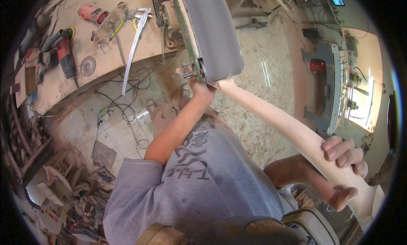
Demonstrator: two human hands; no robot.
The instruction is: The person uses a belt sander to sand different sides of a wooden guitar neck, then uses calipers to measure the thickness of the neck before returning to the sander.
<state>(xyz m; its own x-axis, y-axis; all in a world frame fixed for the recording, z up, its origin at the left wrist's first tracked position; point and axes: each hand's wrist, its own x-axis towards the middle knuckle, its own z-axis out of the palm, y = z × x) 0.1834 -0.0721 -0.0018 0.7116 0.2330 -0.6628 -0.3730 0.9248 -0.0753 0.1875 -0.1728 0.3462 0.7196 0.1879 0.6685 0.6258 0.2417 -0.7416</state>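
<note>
A long, pale, curved wooden piece (275, 118) runs from under the end of a belt sander (214, 37) down to the lower right. Its far end meets the underside of the grey belt at the rounded tip. My left hand (202, 92) is closed around that end, just below the roller, its fingers partly hidden by the sander and the wood. At the broader, flared near end, my right hand (341, 160) grips the wood, fingers over the top edge and thumb along the lower side.
A dusty workbench (106, 69) on the left bears a metal caliper (135, 48), a red angle grinder (65, 56), a disc (88, 66) and other power tools. Black cables (123, 103) lie on the tiled floor. Scrap wood piles up at lower left; a machine (322, 84) stands at right.
</note>
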